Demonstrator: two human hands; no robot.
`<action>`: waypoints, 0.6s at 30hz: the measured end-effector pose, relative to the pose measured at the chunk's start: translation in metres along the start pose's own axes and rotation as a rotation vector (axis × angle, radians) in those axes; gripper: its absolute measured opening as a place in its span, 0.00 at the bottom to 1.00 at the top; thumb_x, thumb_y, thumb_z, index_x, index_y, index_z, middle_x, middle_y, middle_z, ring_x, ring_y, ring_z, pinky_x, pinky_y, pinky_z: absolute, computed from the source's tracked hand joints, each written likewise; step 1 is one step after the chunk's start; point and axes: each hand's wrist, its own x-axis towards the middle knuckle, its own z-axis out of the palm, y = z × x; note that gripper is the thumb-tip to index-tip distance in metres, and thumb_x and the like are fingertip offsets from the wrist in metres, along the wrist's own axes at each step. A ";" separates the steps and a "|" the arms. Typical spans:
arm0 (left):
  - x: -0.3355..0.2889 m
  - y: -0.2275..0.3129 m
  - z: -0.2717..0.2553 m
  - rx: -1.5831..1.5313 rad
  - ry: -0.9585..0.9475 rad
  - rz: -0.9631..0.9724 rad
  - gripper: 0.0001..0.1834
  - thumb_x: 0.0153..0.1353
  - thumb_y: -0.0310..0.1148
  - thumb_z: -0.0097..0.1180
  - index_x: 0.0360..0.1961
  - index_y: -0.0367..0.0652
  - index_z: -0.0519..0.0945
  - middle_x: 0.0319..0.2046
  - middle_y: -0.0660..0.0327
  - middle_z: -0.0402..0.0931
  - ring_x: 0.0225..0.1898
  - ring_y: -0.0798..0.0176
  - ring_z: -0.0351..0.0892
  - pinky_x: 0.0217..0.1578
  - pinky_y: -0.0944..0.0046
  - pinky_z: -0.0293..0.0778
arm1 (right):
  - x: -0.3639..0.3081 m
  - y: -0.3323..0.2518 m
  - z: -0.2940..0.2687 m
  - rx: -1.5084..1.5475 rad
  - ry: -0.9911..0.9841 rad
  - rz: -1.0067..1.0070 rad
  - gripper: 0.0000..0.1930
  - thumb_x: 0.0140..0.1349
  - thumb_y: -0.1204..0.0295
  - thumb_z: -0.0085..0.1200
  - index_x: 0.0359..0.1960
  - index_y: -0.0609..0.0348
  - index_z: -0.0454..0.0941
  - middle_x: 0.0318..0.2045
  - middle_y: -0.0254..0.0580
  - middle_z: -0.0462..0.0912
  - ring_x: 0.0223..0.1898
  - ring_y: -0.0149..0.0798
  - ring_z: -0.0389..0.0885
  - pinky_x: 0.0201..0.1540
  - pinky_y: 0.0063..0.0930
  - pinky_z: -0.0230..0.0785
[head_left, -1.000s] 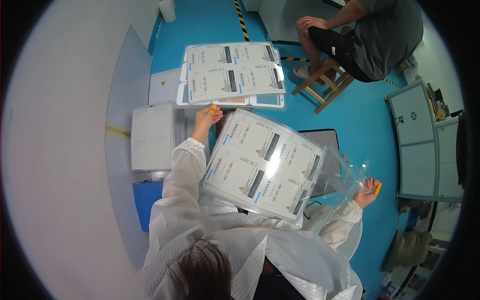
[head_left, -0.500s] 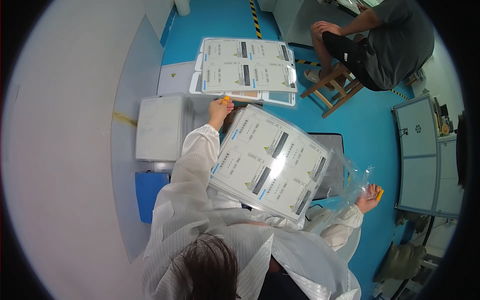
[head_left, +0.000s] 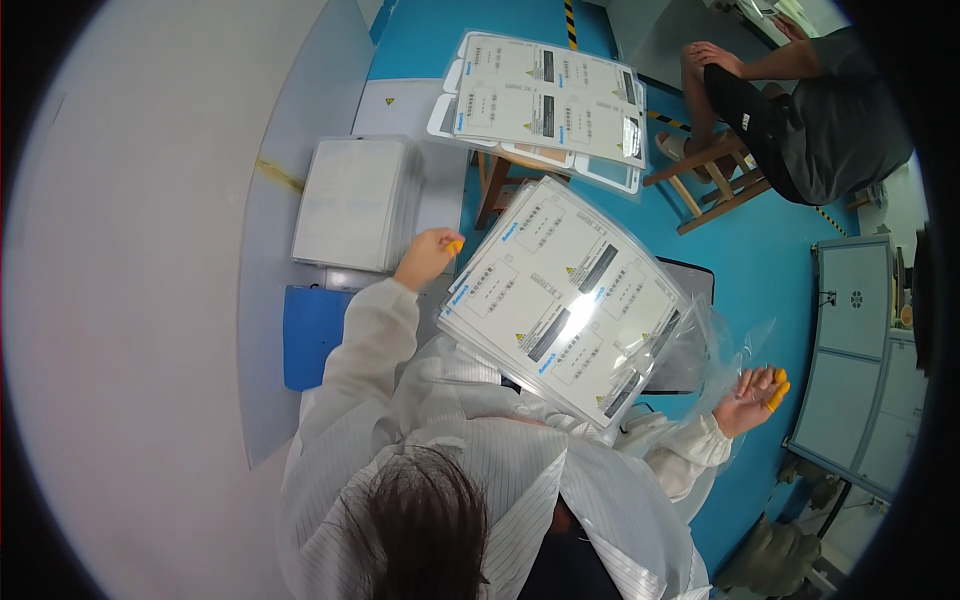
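Left hand (head_left: 426, 262): fingers curled, an orange rubbery-looking finger cot (head_left: 455, 246) at one tip. Nothing visible in the grasp; cannot tell whether the tips meet. It hangs just left of my landmark, the glossy white rectangular stack of printed sheets (head_left: 566, 294), apart from it. Stack lies slantwise over the lap.

Right hand (head_left: 745, 402): fingers bent, orange coverings on tips, out to the right of the stack. Crumpled transparent plastic film (head_left: 712, 352) runs from the stack's right end to this hand; cannot tell if the fingers are clamped on it.

Handling, my judgement: keep the film low and slack, no jerks, since loose layers could slide. Best to steady the stack's left edge with the left hand, touching edges only to spare the printed face.

Outward: beyond the stack, similar white printed sheets (head_left: 548, 98) on a brown wooden stool (head_left: 492, 192). Left of it, a pile of plain white rectangular panels (head_left: 350, 205).

Against half a second ago: left hand has drawn back from near the stack's far corner toward its left corner. Right hand shows more orange. Film still trails off the stack's right end.
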 end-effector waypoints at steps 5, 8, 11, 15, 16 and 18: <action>-0.065 -0.004 0.008 0.006 -0.085 -0.072 0.09 0.51 0.24 0.50 0.34 0.33 0.77 0.28 0.53 0.78 0.29 0.62 0.77 0.32 0.69 0.70 | -0.006 0.064 0.044 -0.196 -0.107 0.247 0.14 0.61 0.60 0.43 0.37 0.60 0.70 0.18 0.30 0.66 0.13 0.22 0.54 0.13 0.13 0.47; -0.067 -0.017 0.013 0.068 -0.022 0.004 0.09 0.51 0.24 0.50 0.35 0.33 0.77 0.27 0.53 0.78 0.28 0.62 0.77 0.31 0.68 0.70 | -0.029 0.113 0.081 -0.347 -0.153 0.386 0.17 0.57 0.57 0.49 0.37 0.59 0.70 0.17 0.30 0.67 0.13 0.21 0.56 0.13 0.15 0.47; -0.072 0.014 0.005 0.219 -0.029 -0.121 0.10 0.53 0.23 0.50 0.37 0.33 0.76 0.27 0.57 0.78 0.30 0.68 0.76 0.34 0.73 0.70 | -0.069 0.160 0.101 -0.678 -0.345 0.553 0.10 0.56 0.67 0.52 0.32 0.61 0.75 0.19 0.32 0.71 0.16 0.22 0.65 0.18 0.14 0.55; -0.073 0.028 0.003 -0.045 -0.119 -0.158 0.11 0.54 0.22 0.49 0.39 0.30 0.75 0.28 0.57 0.77 0.31 0.69 0.76 0.31 0.72 0.74 | -0.124 0.212 0.123 -1.186 -1.011 0.366 0.13 0.48 0.67 0.59 0.33 0.61 0.73 0.22 0.40 0.75 0.21 0.36 0.73 0.26 0.26 0.66; -0.072 0.028 0.003 -0.200 -0.143 -0.164 0.12 0.54 0.22 0.49 0.40 0.29 0.75 0.28 0.58 0.77 0.31 0.69 0.76 0.30 0.72 0.75 | -0.140 0.222 0.127 -1.232 -1.052 0.329 0.14 0.46 0.68 0.60 0.32 0.62 0.73 0.23 0.44 0.75 0.22 0.39 0.74 0.27 0.27 0.67; -0.074 0.038 0.002 -0.199 -0.144 -0.168 0.12 0.54 0.22 0.49 0.40 0.29 0.75 0.28 0.57 0.77 0.30 0.68 0.77 0.28 0.72 0.76 | -0.160 0.241 0.121 -1.280 -1.088 0.295 0.14 0.45 0.69 0.61 0.31 0.62 0.73 0.24 0.47 0.75 0.23 0.42 0.75 0.27 0.29 0.68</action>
